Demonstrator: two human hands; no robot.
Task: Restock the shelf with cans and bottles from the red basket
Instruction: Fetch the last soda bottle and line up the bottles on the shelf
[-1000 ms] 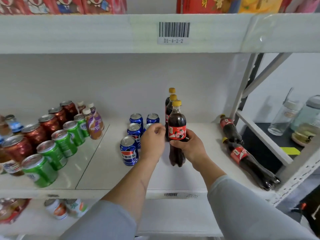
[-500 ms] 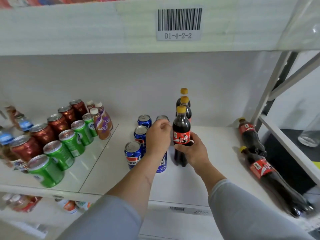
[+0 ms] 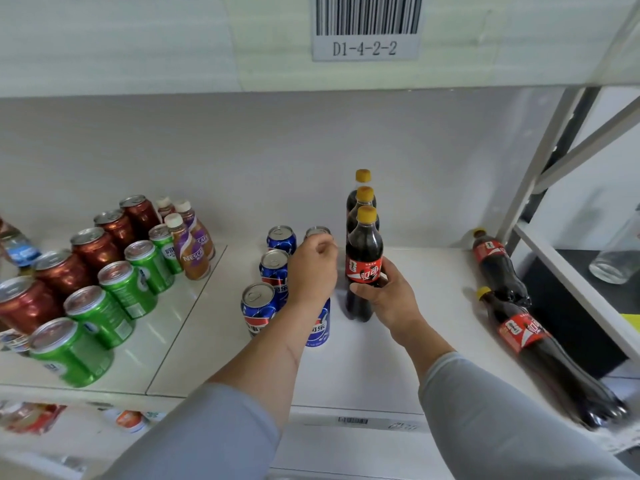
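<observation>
Since the earlier frame, the view has closed in on the shelf (image 3: 408, 368); both hands have kept their places, and a fourth blue can is now partly visible beneath the left wrist. The right hand (image 3: 388, 299) grips the front cola bottle (image 3: 364, 258), thumb and fingers curled round its red label bearing white Chinese characters; the bottle stands upright on the shelf, heading a row of three yellow-capped bottles. The left hand (image 3: 313, 268), fingers curled downward, covers the top of a blue Pepsi can (image 3: 318, 329); whether it pinches the can cannot be told. Further Pepsi cans (image 3: 258, 308) stand just beside it. Two cola bottles (image 3: 519, 336) lie on their sides at right. At left stand green cans (image 3: 104, 303), red-brown cans (image 3: 90, 247) and Nescafé bottles (image 3: 188, 247). The upper shelf edge carries a barcode label (image 3: 367, 27) reading "D1-4-2-2". Both forearms wear grey sleeves.
</observation>
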